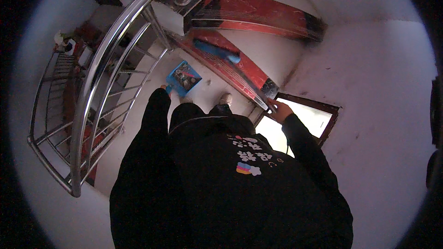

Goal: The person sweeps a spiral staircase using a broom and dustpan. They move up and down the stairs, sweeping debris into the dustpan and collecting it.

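Note:
A blue plastic dustpan (172, 79) is low over or on the pale landing floor, with grey debris and a pinkish-red piece in it. My left hand (163, 86), mostly covered by a black sleeve, is at the dustpan's handle end and grips it. On the right, my right hand (281, 110) is closed around the dark handle of a broom. The handle slants up and left to a blue broom head (217, 51), which lies along a red stair tread (242, 60). My shoes are between the dustpan and the step.
A stainless-steel stair railing (90, 91) curves down the left, with a lower flight behind it. More red and black steps (256, 10) turn upward at the top. A bright, dark-framed window (308, 117) is low in the right wall (377, 86). A dark speck (208, 82) marks the floor.

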`<state>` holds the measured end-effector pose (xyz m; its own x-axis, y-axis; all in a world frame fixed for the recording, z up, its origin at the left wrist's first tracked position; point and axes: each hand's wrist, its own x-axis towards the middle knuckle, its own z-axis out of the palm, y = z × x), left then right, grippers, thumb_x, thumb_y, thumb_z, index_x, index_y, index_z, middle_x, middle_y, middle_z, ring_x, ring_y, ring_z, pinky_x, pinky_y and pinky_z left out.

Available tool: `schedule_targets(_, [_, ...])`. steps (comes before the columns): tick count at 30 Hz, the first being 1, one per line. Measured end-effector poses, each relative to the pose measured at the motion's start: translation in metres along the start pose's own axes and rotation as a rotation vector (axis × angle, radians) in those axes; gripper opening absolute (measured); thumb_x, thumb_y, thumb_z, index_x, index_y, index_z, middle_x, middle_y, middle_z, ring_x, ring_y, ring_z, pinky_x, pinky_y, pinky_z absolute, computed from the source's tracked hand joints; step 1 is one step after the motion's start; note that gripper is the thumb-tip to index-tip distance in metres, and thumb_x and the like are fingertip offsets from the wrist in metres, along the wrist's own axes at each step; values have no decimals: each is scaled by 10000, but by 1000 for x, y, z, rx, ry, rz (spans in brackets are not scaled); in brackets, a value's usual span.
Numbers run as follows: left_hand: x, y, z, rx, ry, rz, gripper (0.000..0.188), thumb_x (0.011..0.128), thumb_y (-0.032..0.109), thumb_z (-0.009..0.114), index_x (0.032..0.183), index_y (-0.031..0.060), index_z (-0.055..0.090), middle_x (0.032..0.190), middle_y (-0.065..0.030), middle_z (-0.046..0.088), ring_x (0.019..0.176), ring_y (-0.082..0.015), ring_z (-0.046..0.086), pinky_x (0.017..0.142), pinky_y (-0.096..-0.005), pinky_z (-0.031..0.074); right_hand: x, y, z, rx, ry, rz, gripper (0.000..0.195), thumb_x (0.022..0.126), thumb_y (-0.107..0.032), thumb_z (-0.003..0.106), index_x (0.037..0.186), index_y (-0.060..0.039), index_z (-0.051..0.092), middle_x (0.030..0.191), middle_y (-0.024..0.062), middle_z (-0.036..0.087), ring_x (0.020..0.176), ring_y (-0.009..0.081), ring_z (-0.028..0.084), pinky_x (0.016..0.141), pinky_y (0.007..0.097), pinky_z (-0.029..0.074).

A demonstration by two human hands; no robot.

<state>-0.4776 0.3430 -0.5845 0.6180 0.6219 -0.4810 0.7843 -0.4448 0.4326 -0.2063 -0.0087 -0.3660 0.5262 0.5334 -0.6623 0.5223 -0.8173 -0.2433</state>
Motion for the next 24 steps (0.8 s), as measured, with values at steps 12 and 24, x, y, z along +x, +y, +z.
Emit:
schedule_targets(12, [10,-39,29,78,177,9,248,697,248,600,757,42,476,636,-159,526,618,-346,528,522,-424,412,84,-28,54,-53,-44,78,483,577,-78,526,1060,-81,511,906,203,562,879,323,542,732,371,452])
schedule_targets(24, [-10,-27,-28,180,-58,-49,580,665,298,630,1104,-22,428,1074,-177,489,988,-262,485,775,-334,436,-44,10,27,625,-77,286,511,590,-77,654,1078,-183,542,747,89,588,484,143,534,441,270,458])
